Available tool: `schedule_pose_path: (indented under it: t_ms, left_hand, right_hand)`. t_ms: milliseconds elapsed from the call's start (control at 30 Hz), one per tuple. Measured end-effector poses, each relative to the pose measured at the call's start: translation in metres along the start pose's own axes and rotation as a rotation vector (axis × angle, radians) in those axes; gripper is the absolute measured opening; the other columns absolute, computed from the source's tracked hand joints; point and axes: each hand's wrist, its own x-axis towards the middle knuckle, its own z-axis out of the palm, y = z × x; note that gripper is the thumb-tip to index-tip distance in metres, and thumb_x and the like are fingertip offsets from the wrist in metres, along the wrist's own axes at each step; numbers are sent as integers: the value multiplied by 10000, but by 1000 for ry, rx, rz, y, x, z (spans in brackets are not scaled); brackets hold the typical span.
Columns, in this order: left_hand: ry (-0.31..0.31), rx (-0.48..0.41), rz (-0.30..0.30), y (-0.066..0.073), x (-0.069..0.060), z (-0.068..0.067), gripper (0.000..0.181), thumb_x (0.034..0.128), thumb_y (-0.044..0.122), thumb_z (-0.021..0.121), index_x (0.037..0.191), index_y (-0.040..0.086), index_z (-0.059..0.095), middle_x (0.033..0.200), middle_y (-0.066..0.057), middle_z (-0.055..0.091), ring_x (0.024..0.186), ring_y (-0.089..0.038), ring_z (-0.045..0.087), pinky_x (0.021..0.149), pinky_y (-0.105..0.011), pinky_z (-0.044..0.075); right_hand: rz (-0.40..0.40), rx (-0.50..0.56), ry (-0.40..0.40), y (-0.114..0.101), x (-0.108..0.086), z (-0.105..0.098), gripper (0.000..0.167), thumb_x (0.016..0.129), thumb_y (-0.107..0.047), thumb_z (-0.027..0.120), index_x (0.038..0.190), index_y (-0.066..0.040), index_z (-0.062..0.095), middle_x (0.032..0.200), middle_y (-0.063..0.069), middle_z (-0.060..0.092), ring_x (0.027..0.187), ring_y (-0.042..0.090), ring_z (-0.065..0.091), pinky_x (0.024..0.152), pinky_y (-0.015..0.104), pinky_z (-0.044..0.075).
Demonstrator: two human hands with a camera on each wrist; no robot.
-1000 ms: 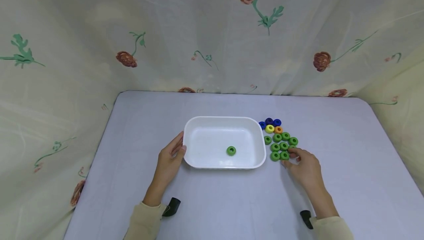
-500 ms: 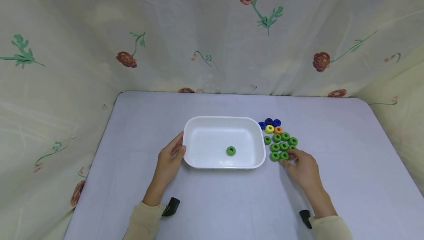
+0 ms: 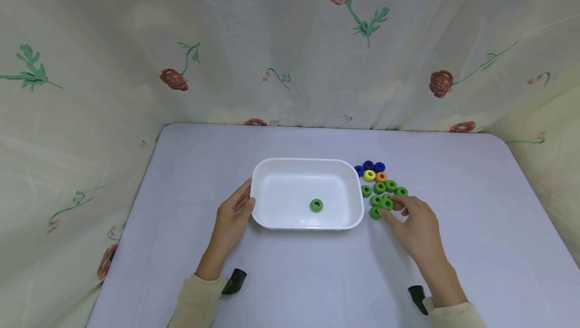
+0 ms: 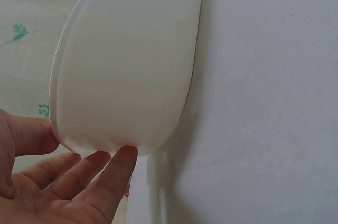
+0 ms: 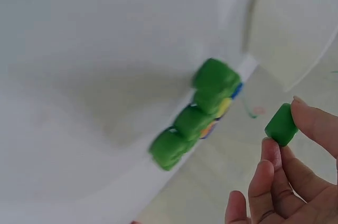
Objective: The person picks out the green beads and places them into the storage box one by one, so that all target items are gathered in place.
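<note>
Held item: one green ring, pinched in the right hand between the thumb on one side and fingertips on the other; the remaining fingers are bent and partly bunched. It is raised above the loose green rings grouped just beside the tray's right edge. A second ring, the green ring in the tray, lies on the tray floor, near the front edge and right of centre.

Handling assessment: the rings look light, stiff and smooth, probably slightly slippery, and unlikely to break. The outer wall, on opposite sides of the hole, is judged the soundest grip.

The white tray looks light, rigid and smooth. The left hand grips its left short end, thumb at the rim, fingers slightly apart against the outer wall; that hold is judged adequate to steady it.

Toward the far right corner of the tray, just outside it, are blue rings, a yellow ring and an orange ring.

Surface: a table under pale cloth, far corners rounded, near edge out of view. Room: a pale curtain with a flower pattern hangs behind the far edge and along both sides
</note>
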Motion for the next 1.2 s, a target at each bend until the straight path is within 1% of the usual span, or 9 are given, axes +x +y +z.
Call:
schedule_pose_path:
  t_ms: [100, 267, 400, 533, 700, 767, 967, 1067, 1200]
  left_hand:
    - [1, 2, 3, 1, 0, 0, 496, 1022, 113, 562, 1506, 96, 460, 1506, -130, 532, 1387, -265, 531, 1160, -378, 464]
    - [4, 11, -6, 0, 0, 0, 495, 1024, 124, 561, 1507, 100, 459, 1508, -124, 531, 1392, -252, 528, 1161, -363, 462]
    - [6, 17, -8, 1, 0, 0, 495, 1024, 129, 565, 1507, 103, 461, 1507, -125, 532, 1388, -255, 532, 1147, -348, 474]
    - [3, 17, -3, 1, -1, 0, 495, 1023, 133, 568, 1506, 103, 463, 1506, -127, 532, 1386, -256, 534, 1136, -338, 483]
    - [-9, 16, -14, 2, 0, -1, 494, 1030, 157, 564, 1511, 118, 456, 1516, -108, 524, 1396, -239, 524, 1144, -348, 477]
    - [-13, 10, -14, 1, 0, -1, 496, 1031, 157, 564, 1513, 120, 453, 1518, -112, 521, 1398, -251, 522, 1147, -371, 477]
    - [-15, 17, -22, 3, -1, -1, 499, 1032, 166, 565, 1516, 129, 450, 1521, -100, 519, 1400, -239, 518, 1141, -361, 482]
    - [-11, 19, -19, 3, -1, -1, 500, 1029, 154, 564, 1515, 122, 451, 1517, -102, 523, 1395, -240, 524, 1131, -358, 491]
    - [-3, 22, -13, 3, -1, 0, 499, 1025, 138, 566, 1511, 114, 455, 1510, -113, 530, 1387, -253, 532, 1125, -364, 495]
  right_hand:
    - [-32, 19, 16, -17, 1, -2, 439, 876, -205, 786, 1238, 13, 667, 974, 170, 689, 902, 316, 594, 686, 308, 434]
    - [-73, 50, 10, -39, 2, 3, 433, 870, -198, 794, 1236, -1, 672, 972, 148, 683, 911, 302, 599, 701, 303, 451]
    - [-96, 73, -13, -49, 6, 11, 408, 876, -201, 787, 1218, -6, 679, 979, 142, 687, 907, 294, 605, 726, 324, 476]
    - [-154, 92, -18, -57, 11, 18, 359, 867, -184, 795, 1165, -11, 699, 958, 137, 691, 886, 292, 614, 736, 347, 499]
    - [-202, 78, -46, -71, 19, 27, 316, 860, -193, 804, 1116, -29, 718, 924, 128, 693, 850, 283, 606, 714, 327, 489]
    - [-206, 70, -65, -76, 22, 31, 305, 861, -200, 804, 1103, -35, 722, 909, 117, 692, 833, 269, 600, 698, 314, 484]
    - [-216, 48, -105, -86, 31, 43, 303, 867, -211, 795, 1098, -29, 721, 881, 87, 690, 785, 215, 577, 664, 298, 477]
    - [-205, 27, -140, -88, 35, 49, 320, 879, -237, 780, 1113, -27, 716, 898, 85, 694, 767, 201, 568, 653, 296, 473]
    - [-171, 0, -194, -90, 39, 55, 356, 896, -269, 758, 1152, -29, 703, 931, 83, 696, 755, 196, 561, 645, 295, 472]
